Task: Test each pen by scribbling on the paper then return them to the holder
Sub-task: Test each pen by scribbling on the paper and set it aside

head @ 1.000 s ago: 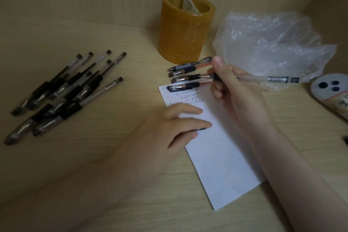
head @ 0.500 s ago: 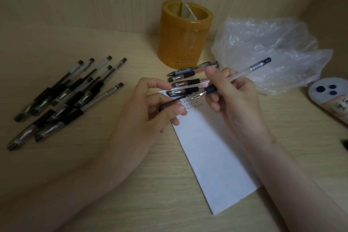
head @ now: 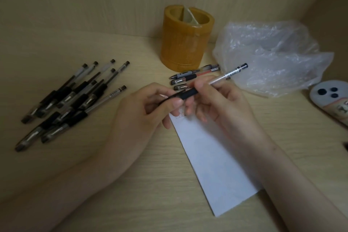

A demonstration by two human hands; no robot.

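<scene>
My right hand grips a clear pen with a black grip, its tail pointing up to the right. My left hand pinches a black pen cap between thumb and forefinger, right at the pen's tip. Both hands hover over the top end of a white paper and hide most of its scribbles. The amber pen holder stands behind, with no pens showing in it. Several capped pens lie in a pile at the left. A few more pens lie just in front of the holder.
A crumpled clear plastic bag lies right of the holder. A phone rests camera side up at the right edge. Wooden walls close in the desk at the back and on the right.
My left hand has lifted off the paper with the cap and come to the pen's tip. My right hand has tilted the pen from level to tail-up.
</scene>
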